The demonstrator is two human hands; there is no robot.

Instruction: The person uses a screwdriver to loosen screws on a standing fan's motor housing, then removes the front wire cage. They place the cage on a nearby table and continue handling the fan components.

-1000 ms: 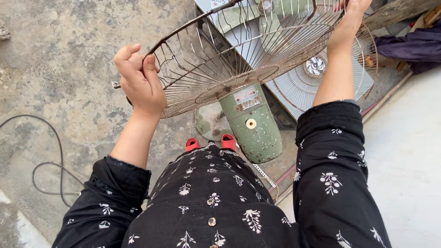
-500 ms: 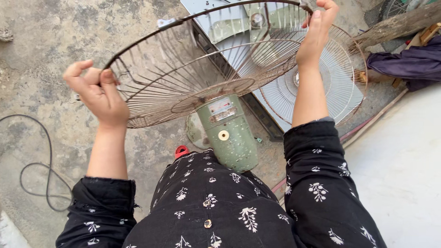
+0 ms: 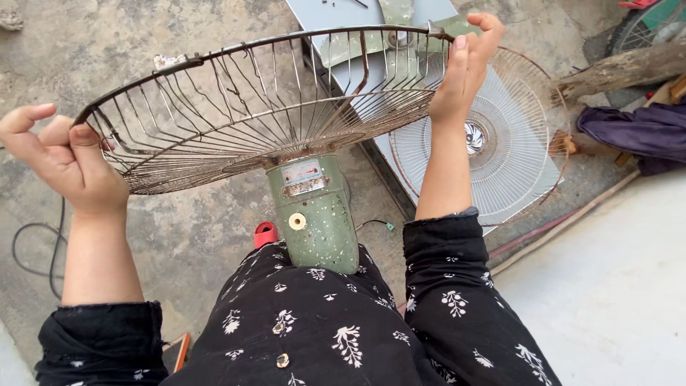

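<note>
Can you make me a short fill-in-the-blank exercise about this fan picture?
1. Both hands hold the rusty wire fan guard by its ____.
2. The motor housing below the guard is painted ____.
3. A second, paler guard lies beyond the ____ hand.

Missing words: rim; green; right

Rough concrete floor [image 3: 179, 236], black cable [image 3: 28, 250], log [image 3: 622, 68], daylight.
</note>
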